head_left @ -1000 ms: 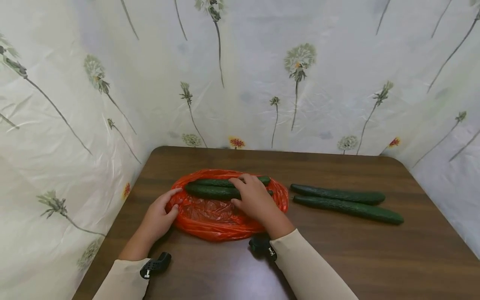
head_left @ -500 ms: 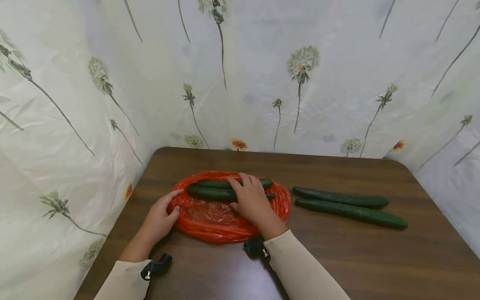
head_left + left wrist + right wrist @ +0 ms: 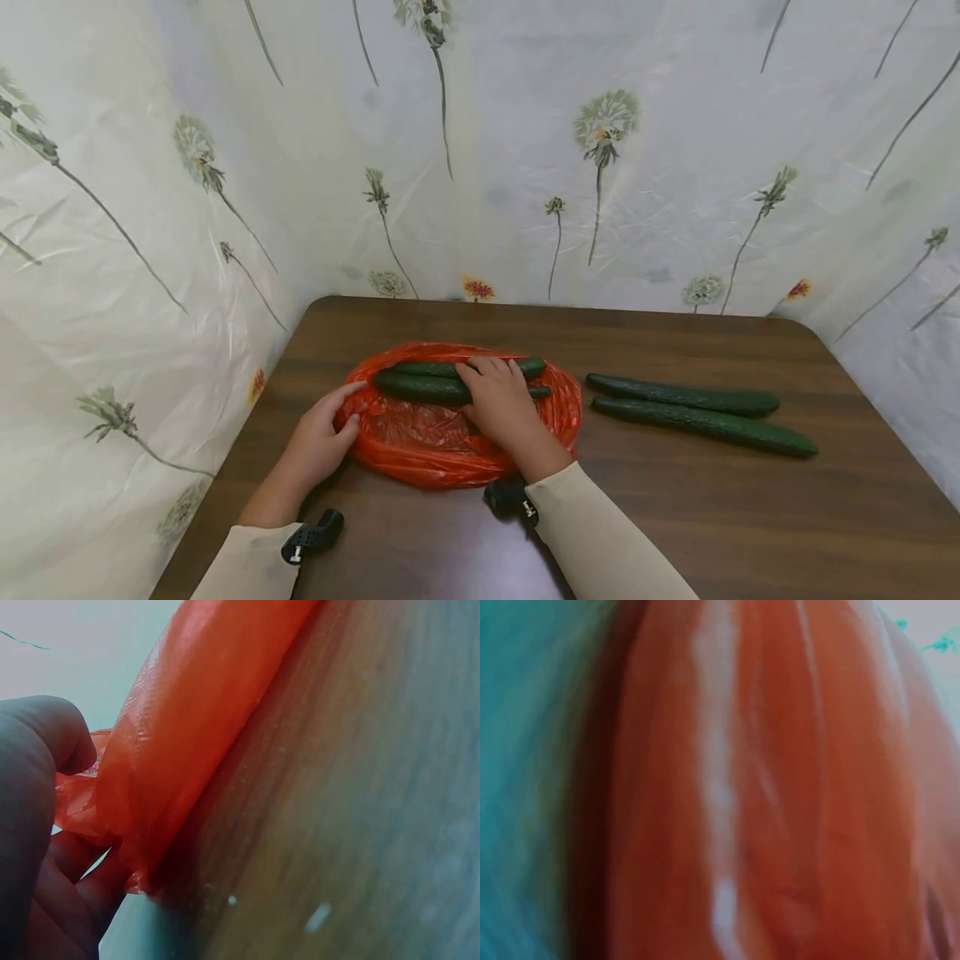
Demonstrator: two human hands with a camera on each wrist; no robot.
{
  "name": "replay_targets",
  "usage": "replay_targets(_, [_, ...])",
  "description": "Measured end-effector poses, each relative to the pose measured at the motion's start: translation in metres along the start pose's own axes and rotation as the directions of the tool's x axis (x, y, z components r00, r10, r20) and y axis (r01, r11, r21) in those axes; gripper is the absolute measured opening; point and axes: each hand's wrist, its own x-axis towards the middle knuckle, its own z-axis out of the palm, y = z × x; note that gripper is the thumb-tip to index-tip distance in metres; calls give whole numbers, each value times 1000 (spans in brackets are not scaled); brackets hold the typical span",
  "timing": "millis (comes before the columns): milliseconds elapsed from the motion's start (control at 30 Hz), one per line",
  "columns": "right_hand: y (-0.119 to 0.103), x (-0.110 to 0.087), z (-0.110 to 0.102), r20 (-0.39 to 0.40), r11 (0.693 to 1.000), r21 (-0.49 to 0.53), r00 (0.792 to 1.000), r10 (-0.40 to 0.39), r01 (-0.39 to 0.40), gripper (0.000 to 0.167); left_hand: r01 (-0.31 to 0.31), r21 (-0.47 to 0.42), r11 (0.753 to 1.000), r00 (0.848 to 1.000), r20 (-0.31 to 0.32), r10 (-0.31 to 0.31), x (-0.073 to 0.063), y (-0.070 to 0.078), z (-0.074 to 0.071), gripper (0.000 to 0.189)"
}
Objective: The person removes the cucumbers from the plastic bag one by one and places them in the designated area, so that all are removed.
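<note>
An opened-out red plastic bag [image 3: 442, 471] lies on the table with two cucumbers inside, side by side. My left hand [image 3: 318, 437] pinches the bag's left rim; the left wrist view shows thumb and fingers on either side of the red film [image 3: 187, 735]. Over the right part of the bag, my right hand [image 3: 502, 408] grips the front cucumber [image 3: 420, 387] from above, its fingers curled across it. The rear cucumber [image 3: 423, 367] lies just behind, partly covered by those fingers. In the right wrist view the bag's side [image 3: 780, 787] blocks sight of the hand.
Two more cucumbers, a rear one [image 3: 682, 395] and a front one [image 3: 705, 423], lie on the brown wooden table [image 3: 675, 517] right of the bag. A flower-patterned curtain [image 3: 495, 150] hangs behind the table and along both sides.
My right hand's fingers have drawn back and curled more over the front cucumber. My left hand stays at the bag's rim. The head view has shifted slightly.
</note>
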Motion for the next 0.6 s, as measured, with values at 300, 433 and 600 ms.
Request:
replay_targets(300, [-1,-4,-4,12,993,-107,999,-46,47,61,-14,-10,1000,1000,-8,14,-1,0,1,51])
replay_targets(433, [-3,-5,-5,-3,990,-130,999,-51,50,57,-12,-7,1000,1000,0,12,0,0,1,51])
replay_targets(600, [-5,-5,-3,-6,992,-116,999,-41,40,54,-3,3,1000,1000,6,3,0,-1,2,51])
